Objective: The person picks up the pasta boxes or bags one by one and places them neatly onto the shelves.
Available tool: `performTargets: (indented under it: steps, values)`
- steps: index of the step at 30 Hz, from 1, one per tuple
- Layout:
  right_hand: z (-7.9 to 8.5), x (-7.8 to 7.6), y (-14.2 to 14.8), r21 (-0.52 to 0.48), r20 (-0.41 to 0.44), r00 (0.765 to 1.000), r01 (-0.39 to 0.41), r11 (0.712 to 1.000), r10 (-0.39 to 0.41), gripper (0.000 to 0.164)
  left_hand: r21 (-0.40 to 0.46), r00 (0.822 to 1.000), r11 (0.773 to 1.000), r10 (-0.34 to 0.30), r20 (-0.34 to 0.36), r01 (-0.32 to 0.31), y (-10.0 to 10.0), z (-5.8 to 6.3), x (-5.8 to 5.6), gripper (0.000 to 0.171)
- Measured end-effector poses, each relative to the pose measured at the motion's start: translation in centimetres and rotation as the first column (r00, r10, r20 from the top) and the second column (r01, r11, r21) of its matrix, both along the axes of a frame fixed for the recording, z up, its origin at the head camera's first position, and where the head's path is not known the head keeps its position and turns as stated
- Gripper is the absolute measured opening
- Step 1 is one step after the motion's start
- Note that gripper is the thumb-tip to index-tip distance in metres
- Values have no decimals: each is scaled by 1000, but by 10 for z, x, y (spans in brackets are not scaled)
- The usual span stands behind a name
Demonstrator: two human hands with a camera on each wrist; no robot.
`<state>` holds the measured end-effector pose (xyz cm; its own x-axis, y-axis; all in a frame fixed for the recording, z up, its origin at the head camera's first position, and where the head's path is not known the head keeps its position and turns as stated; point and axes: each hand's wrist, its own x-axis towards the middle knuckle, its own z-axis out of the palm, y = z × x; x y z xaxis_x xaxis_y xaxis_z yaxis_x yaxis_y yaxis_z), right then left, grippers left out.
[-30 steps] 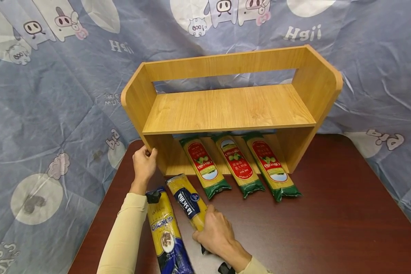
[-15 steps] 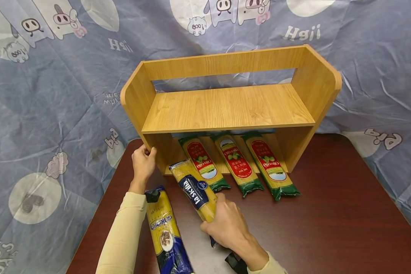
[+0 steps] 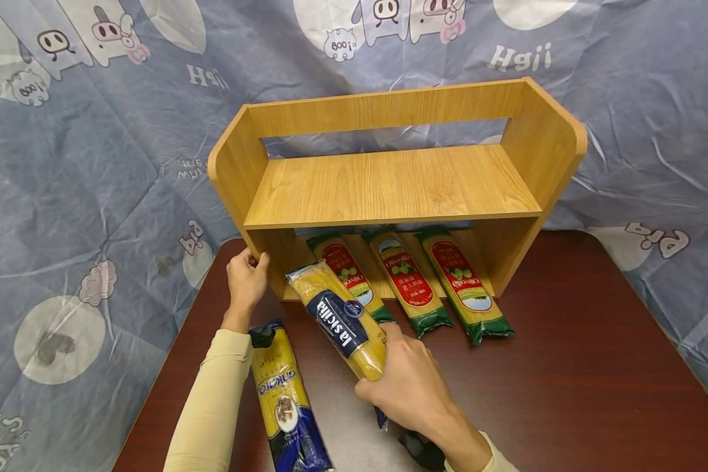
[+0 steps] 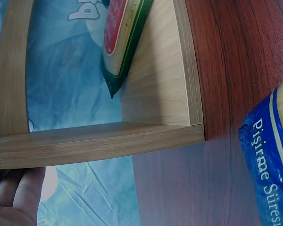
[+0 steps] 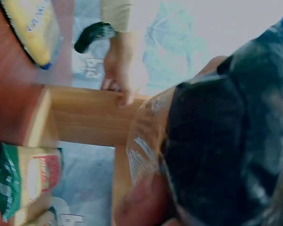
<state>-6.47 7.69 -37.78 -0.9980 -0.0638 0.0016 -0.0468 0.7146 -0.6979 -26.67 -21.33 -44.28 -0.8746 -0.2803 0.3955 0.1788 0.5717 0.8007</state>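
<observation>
My right hand grips the lower end of a yellow spaghetti packet with a dark blue "la sicilia" label. The packet slants up and left, its far end overlapping the shelf's lower opening. Up close in the right wrist view, the packet's dark end fills much of the picture. At the shelf's left side panel, my left hand holds the front edge between thumb and curled fingers. That wooden shelf stands at the back of the table. Under my left forearm lies a yellow and blue "ankara" spaghetti packet.
Three green-ended Olivoila spaghetti packets lie in the lower compartment, sticking out in front: a left one, a middle one and a right one. A patterned blue cloth hangs behind the dark red table.
My right hand has raised the la sicilia packet from beside the ankara packet and shifted it right and toward the shelf. My left hand has stayed at the side panel.
</observation>
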Motion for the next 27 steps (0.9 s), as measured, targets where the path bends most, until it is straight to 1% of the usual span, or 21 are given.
performTargets:
  steps: [5,13,21,27]
  values:
    - [18,4,7,-12,-4,1000,4,1000,-4,82,-1,1000,1000,-3,2,3,0,1,0,19]
    - [41,5,18,-6,-55,998,24,1000,-24,84,-7,1000,1000,-4,5,4,-2,1,-1,19]
    - [58,-1,32,-23,-102,993,49,999,-51,78,-4,1000,1000,-7,-2,7,-1,0,0,18]
    - [67,-11,45,4,-128,988,90,996,-89,82,-1,1000,1000,-5,0,5,0,0,0,17]
